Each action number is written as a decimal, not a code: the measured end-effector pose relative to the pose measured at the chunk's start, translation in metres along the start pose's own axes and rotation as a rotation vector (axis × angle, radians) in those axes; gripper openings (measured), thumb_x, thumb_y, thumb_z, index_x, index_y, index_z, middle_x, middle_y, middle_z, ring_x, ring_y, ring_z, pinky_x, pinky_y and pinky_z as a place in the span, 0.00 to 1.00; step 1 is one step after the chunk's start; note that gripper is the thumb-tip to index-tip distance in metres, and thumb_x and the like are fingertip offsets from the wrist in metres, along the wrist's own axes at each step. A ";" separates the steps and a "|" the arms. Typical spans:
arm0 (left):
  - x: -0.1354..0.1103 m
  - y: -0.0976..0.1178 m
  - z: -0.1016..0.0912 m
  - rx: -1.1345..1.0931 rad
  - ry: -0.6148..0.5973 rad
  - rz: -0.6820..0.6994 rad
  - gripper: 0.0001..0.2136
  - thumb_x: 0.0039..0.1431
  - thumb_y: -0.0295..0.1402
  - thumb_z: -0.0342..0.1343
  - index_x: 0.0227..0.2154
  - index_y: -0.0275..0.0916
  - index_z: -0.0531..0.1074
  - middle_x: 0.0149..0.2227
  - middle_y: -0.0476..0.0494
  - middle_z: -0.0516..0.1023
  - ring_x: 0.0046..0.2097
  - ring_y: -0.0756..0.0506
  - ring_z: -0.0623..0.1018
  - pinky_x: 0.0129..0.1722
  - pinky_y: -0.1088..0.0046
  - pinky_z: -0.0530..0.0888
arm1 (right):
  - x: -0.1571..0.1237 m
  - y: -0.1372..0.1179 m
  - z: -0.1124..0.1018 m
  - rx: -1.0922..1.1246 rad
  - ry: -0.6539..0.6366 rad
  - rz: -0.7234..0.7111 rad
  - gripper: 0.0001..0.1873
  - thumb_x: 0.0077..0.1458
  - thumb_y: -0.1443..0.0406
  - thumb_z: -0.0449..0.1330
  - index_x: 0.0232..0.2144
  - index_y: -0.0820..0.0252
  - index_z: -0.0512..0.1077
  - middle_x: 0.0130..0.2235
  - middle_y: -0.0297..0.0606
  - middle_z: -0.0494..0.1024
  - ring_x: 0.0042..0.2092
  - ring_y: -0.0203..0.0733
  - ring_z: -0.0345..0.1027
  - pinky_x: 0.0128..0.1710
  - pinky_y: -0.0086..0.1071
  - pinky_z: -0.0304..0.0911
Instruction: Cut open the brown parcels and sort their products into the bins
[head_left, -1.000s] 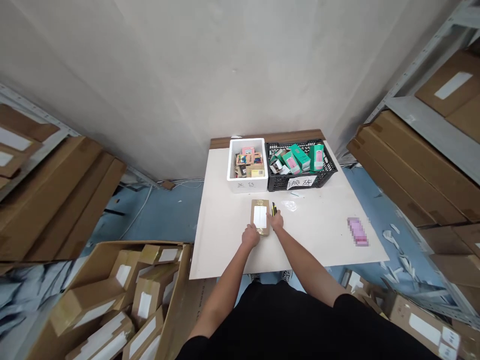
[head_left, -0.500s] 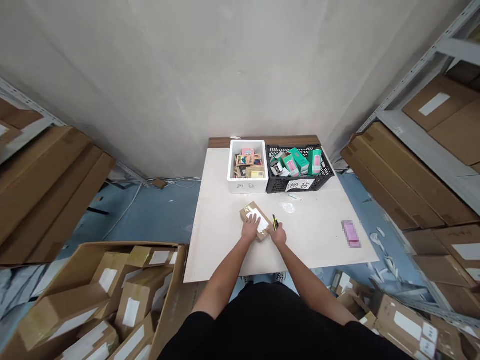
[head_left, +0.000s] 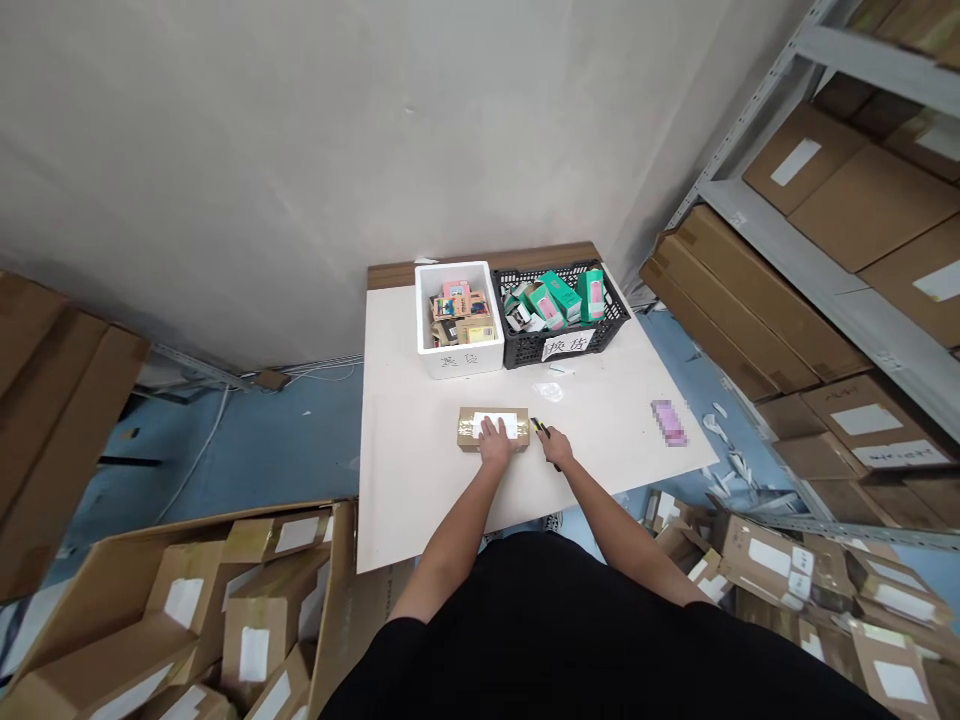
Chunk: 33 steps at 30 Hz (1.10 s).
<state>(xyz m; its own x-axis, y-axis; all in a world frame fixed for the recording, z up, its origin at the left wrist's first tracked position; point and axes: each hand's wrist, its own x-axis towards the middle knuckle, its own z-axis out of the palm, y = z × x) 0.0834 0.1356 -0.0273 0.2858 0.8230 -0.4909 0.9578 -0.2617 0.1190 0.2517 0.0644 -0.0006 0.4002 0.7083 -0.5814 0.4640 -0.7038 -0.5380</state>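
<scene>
Open carton [head_left: 339, 550]: standing left of the counter [head_left: 420, 460], holding taped parcels. White foam box [head_left: 466, 362]: sitting at the rear, holding small boxes. Taped cardboard parcel [head_left: 470, 430]: lying crosswise on the counter before you, label upward. Your left hand [head_left: 493, 443]: spreading open, pressing on that label. Your right hand [head_left: 554, 448]: gripping a black-and-yellow utility knife [head_left: 539, 427], its tip pointing just beside the parcel's right end; contact you cannot tell. Black plastic crate [head_left: 525, 350]: standing against the foam box, holding green boxes.
</scene>
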 end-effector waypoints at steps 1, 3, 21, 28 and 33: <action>0.000 -0.001 0.001 0.006 0.003 0.007 0.43 0.66 0.53 0.55 0.77 0.41 0.46 0.78 0.26 0.44 0.77 0.29 0.48 0.71 0.46 0.58 | 0.001 -0.001 0.001 -0.010 -0.004 0.003 0.14 0.73 0.54 0.54 0.41 0.56 0.70 0.28 0.30 0.76 0.19 0.34 0.67 0.27 0.27 0.62; 0.000 -0.001 0.001 0.018 0.007 0.020 0.42 0.66 0.53 0.54 0.77 0.42 0.46 0.78 0.26 0.44 0.77 0.28 0.47 0.71 0.45 0.58 | 0.004 -0.005 0.002 -0.004 -0.021 0.007 0.14 0.73 0.54 0.53 0.41 0.56 0.70 0.28 0.30 0.76 0.19 0.34 0.67 0.26 0.27 0.61; -0.004 0.000 -0.001 -0.007 -0.029 0.018 0.44 0.66 0.56 0.55 0.77 0.43 0.47 0.78 0.27 0.43 0.78 0.27 0.44 0.71 0.46 0.57 | -0.012 0.019 0.005 0.032 -0.161 -0.025 0.12 0.72 0.56 0.57 0.37 0.56 0.67 0.23 0.25 0.69 0.15 0.32 0.63 0.23 0.26 0.59; 0.007 -0.021 -0.029 -0.059 -0.062 0.052 0.35 0.65 0.49 0.58 0.72 0.45 0.60 0.75 0.28 0.56 0.74 0.26 0.58 0.63 0.50 0.70 | -0.017 0.038 0.020 0.298 0.017 0.027 0.14 0.72 0.54 0.53 0.35 0.54 0.66 0.21 0.25 0.69 0.18 0.35 0.67 0.23 0.26 0.61; 0.021 -0.077 -0.056 -0.061 0.061 0.114 0.30 0.71 0.43 0.49 0.73 0.45 0.57 0.76 0.34 0.54 0.76 0.31 0.51 0.69 0.50 0.62 | -0.008 0.010 0.058 0.477 0.049 0.150 0.21 0.62 0.46 0.63 0.40 0.54 0.65 0.29 0.30 0.76 0.21 0.38 0.71 0.24 0.29 0.66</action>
<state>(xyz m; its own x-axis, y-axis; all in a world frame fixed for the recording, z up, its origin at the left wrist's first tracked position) 0.0169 0.2015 0.0019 0.3925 0.8195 -0.4177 0.9185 -0.3256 0.2243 0.2075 0.0483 -0.0362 0.4771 0.5908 -0.6506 -0.0100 -0.7366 -0.6763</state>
